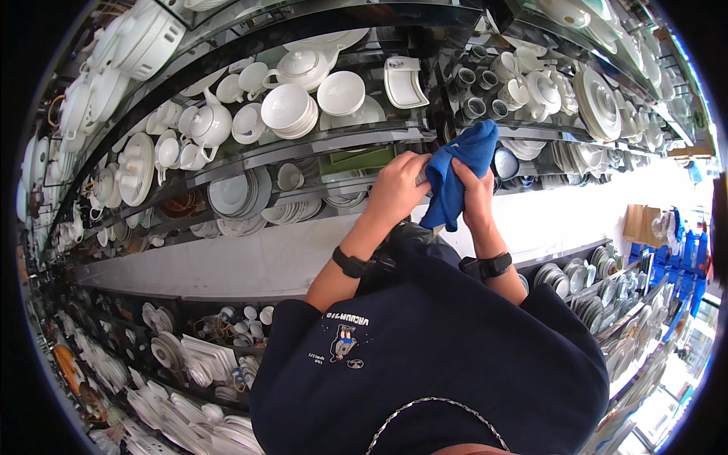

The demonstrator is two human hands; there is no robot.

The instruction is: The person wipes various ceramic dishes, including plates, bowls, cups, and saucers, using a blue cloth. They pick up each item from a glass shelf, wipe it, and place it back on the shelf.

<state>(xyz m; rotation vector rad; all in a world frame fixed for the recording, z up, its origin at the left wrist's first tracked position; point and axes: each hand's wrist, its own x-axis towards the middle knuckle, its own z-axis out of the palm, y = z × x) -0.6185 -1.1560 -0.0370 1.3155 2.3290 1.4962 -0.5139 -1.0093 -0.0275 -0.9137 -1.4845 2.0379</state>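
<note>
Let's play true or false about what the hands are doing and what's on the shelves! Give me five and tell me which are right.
1. Both hands hold a blue cloth. True: the left hand and right hand both grip it.
2. The cloth is red. False: it is blue.
3. White teapots and bowls sit on the glass shelves. True: a white teapot and a stack of white bowls are there.
4. The person's wrists are bare. False: each wrist has a black band.
5. The person wears a yellow shirt. False: the shirt is dark blue.
</note>
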